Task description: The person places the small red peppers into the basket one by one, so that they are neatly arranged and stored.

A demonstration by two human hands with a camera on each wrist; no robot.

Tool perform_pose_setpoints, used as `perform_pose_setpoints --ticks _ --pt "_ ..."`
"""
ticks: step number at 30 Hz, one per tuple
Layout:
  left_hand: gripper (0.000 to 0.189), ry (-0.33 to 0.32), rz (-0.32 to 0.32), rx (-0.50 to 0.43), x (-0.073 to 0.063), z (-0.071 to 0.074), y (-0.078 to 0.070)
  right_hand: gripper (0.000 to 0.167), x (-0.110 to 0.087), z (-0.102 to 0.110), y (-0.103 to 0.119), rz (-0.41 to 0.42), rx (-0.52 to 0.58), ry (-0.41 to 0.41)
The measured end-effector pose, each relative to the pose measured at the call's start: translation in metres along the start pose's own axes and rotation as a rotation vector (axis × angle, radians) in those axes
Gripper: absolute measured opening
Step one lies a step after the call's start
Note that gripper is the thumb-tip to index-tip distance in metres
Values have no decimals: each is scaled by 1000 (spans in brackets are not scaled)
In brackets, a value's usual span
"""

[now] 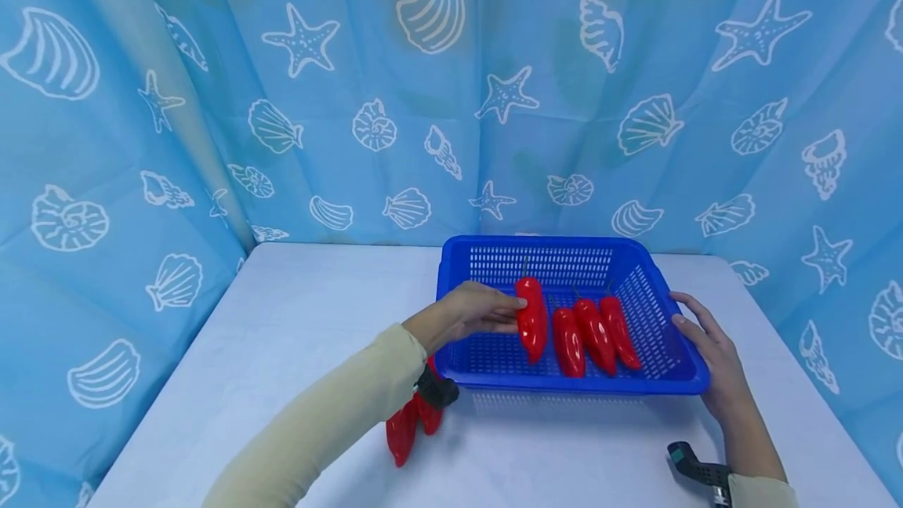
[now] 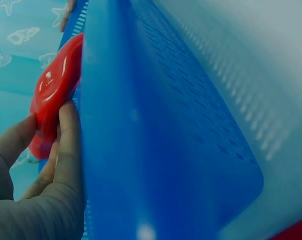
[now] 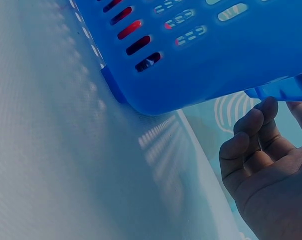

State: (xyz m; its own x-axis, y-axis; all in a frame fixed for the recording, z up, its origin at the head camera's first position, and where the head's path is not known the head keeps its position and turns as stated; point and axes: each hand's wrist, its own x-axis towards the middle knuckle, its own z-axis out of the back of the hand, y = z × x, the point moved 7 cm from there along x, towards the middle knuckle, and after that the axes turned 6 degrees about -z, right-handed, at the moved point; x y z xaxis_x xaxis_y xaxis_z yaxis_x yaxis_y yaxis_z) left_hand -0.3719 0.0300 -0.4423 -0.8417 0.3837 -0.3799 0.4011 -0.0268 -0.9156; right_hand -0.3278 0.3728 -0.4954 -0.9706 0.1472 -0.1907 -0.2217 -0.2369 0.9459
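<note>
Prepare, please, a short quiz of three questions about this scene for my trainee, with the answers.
1. Which hand pinches a red pepper?
2. True or false: every pepper is in the blue basket.
3. What does the right hand touch? A) the curtain; B) the basket; C) a pepper.

Key:
1. The left hand.
2. False; some peppers lie on the white table, partly hidden by the left arm.
3. B.
</note>
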Motion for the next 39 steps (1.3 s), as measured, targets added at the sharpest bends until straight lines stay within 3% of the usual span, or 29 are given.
perform_pose_setpoints --ticks 4,9,18,29,39 --pt "20 0 30 -30 6 -4 0 62 -1 2 3 1 3 -9" --pt "20 -17 60 2 12 -8 3 62 -1 -1 4 -2 20 2" --pt "18 -17 60 42 20 -22 -2 61 -2 0 6 -1 34 9" --pt "18 -28 126 50 25 -19 4 63 2 0 3 -25 52 1" --pt "17 -63 186 79 27 -26 25 63 -1 0 2 -30 49 2"
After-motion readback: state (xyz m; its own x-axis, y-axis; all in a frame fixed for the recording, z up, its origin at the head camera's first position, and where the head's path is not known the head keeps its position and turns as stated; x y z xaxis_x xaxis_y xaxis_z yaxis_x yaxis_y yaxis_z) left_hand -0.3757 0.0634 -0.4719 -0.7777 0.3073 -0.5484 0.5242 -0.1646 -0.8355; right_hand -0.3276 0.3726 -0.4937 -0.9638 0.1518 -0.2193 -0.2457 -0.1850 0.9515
